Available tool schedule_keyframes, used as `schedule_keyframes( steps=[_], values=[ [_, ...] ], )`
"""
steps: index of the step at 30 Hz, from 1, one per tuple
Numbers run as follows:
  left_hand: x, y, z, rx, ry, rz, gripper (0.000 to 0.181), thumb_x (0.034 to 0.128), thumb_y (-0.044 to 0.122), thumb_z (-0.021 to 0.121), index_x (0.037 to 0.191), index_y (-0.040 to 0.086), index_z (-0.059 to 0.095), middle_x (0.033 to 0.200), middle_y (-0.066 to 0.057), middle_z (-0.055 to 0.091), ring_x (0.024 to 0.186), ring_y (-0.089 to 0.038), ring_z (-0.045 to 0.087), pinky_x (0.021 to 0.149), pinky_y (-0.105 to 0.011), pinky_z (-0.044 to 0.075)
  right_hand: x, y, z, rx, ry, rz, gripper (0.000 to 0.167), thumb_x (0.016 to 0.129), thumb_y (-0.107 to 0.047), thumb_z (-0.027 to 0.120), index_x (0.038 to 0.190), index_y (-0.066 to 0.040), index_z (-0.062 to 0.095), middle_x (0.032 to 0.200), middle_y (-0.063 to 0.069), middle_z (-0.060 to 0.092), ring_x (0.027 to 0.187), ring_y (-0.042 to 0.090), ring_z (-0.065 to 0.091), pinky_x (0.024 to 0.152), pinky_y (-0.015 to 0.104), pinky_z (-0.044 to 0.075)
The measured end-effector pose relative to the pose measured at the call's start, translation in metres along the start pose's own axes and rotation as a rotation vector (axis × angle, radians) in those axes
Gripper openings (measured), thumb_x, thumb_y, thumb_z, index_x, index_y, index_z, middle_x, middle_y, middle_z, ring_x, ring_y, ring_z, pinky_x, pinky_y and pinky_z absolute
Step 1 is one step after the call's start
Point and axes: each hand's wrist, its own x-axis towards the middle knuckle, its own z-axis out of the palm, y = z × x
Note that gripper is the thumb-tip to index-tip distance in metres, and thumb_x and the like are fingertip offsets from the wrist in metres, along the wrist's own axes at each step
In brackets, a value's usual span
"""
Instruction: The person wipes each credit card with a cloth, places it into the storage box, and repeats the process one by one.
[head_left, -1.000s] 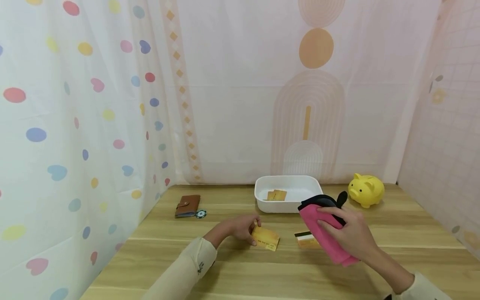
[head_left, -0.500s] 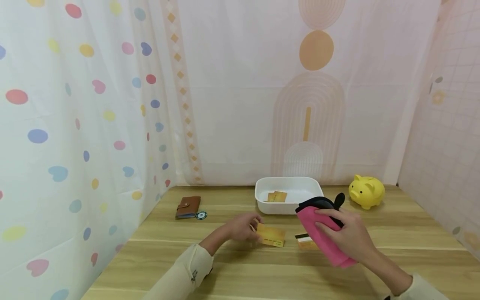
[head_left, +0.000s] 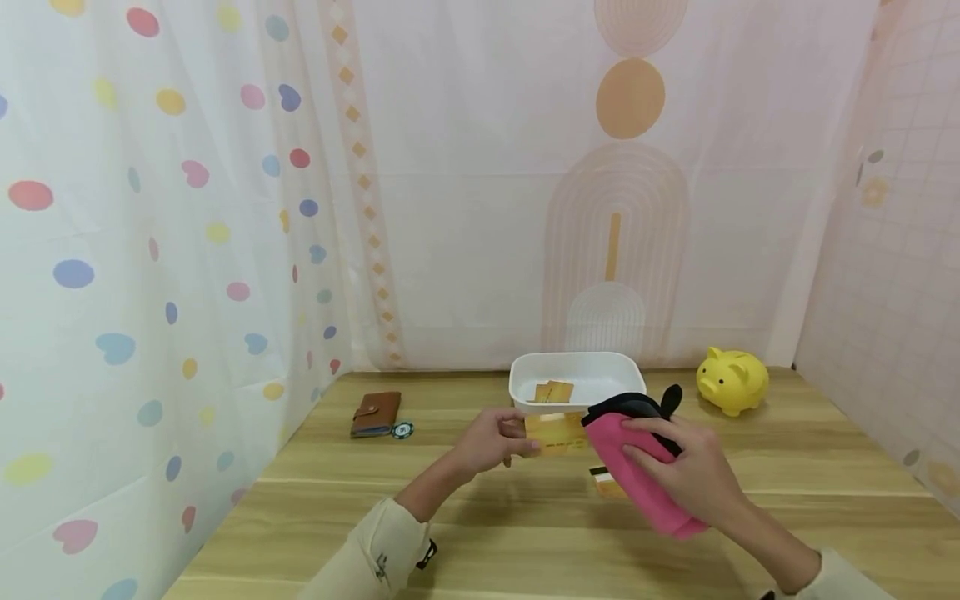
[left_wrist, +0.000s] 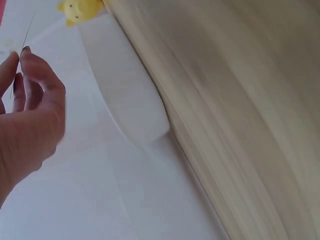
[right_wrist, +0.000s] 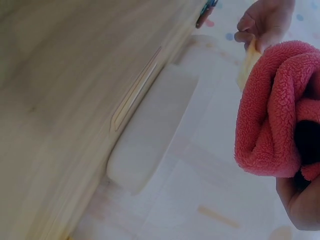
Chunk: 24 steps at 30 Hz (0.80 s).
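- Sleeves (head_left: 367,550) come first on my feed: cream, one per arm, reaching in from the bottom edge.
- Right hand (head_left: 701,467) has a pink fleecy bundle (head_left: 645,483) off the tabletop, tilted, with a black part and a black tab at its far end. Thumb and fingers are curled on it, spread about as far as the bundle is thick; I can't make out every fingertip.
- Orange card (head_left: 607,483) with a black-and-white band lies flat on the wood-look table (head_left: 330,508), partly hidden behind the bundle from the head cam.
- Left hand (head_left: 487,442) pinches a gold card (head_left: 555,433), thumb and fingertips pretty much together with just the card between. It's up in the air, its other end tucked behind the bundle from my angle, so no idea if they touch.
- Poker chip (head_left: 402,430) sits right by the brown wallet (head_left: 377,414), over on the left.
- White bin (head_left: 600,367) is further back, with small gold cards (head_left: 557,392) inside, toward its left end.
- Yellow piggy bank (head_left: 733,382) stands upright near the back, right of the bin.
- Pale patterned curtain (head_left: 465,208) hangs behind everything.
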Motion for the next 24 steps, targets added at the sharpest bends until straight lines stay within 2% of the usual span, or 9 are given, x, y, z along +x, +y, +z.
schedule_keyframes(
  steps=[3,7,10,12,15,21,24],
  values=[
    [-0.002,0.003,0.006,-0.056,0.013,-0.005,0.026,0.0899,0.011,0.074,0.111,0.001,0.063,0.086,-0.013,0.075,0.072,-0.016,0.071,0.05,-0.025,0.042,0.001,-0.001,0.002,0.009,0.001,-0.009,0.037,0.067,0.0,0.088,0.099,-0.018,0.078,0.088,0.0,0.074,0.063,0.003,0.049,0.05,0.013,0.037],
    [-0.004,0.007,0.012,-0.138,-0.007,0.0,0.028,0.0919,0.013,0.072,0.114,0.002,0.059,0.096,-0.024,0.072,0.075,-0.019,0.073,0.053,-0.026,0.05,0.003,-0.001,0.004,0.004,-0.009,-0.007,0.037,0.069,-0.001,0.088,0.1,-0.018,0.077,0.091,0.0,0.074,0.065,0.003,0.051,0.051,0.013,0.039],
    [-0.005,0.01,0.016,-0.208,-0.034,-0.006,0.027,0.0924,0.013,0.071,0.114,0.004,0.058,0.097,-0.025,0.071,0.077,-0.021,0.073,0.059,-0.028,0.055,0.003,0.0,0.004,-0.008,-0.014,0.004,0.037,0.069,-0.002,0.088,0.1,-0.018,0.077,0.092,0.0,0.074,0.067,0.003,0.053,0.053,0.013,0.041],
    [-0.006,0.012,0.019,-0.233,-0.061,-0.004,0.022,0.0926,0.011,0.07,0.109,0.002,0.058,0.094,-0.021,0.072,0.079,-0.02,0.072,0.064,-0.029,0.056,0.003,0.001,0.004,-0.013,-0.015,0.01,0.036,0.069,-0.001,0.088,0.1,-0.018,0.077,0.093,0.0,0.074,0.066,0.003,0.052,0.052,0.013,0.041],
    [-0.008,0.014,0.022,-0.241,-0.098,0.007,0.016,0.0925,0.007,0.069,0.104,-0.001,0.061,0.093,-0.016,0.072,0.082,-0.02,0.072,0.069,-0.032,0.057,0.003,0.001,0.004,-0.023,-0.012,0.008,0.036,0.069,-0.001,0.088,0.1,-0.017,0.078,0.093,0.0,0.075,0.067,0.003,0.053,0.053,0.013,0.041],
    [-0.01,0.016,0.026,-0.255,-0.138,0.015,0.019,0.0923,0.002,0.067,0.108,-0.006,0.063,0.105,-0.033,0.066,0.083,-0.016,0.071,0.07,-0.029,0.056,0.005,0.0,0.006,-0.022,-0.005,0.007,0.036,0.069,-0.002,0.088,0.1,-0.017,0.077,0.092,0.0,0.074,0.065,0.004,0.049,0.051,0.013,0.038],
    [-0.01,0.017,0.027,-0.254,-0.14,0.02,0.015,0.0926,0.001,0.066,0.104,-0.008,0.062,0.104,-0.033,0.067,0.083,-0.016,0.071,0.069,-0.027,0.056,0.007,-0.001,0.007,-0.017,0.003,0.008,0.036,0.069,-0.002,0.088,0.099,-0.017,0.077,0.091,0.0,0.074,0.065,0.004,0.049,0.051,0.014,0.038]
  ],
)
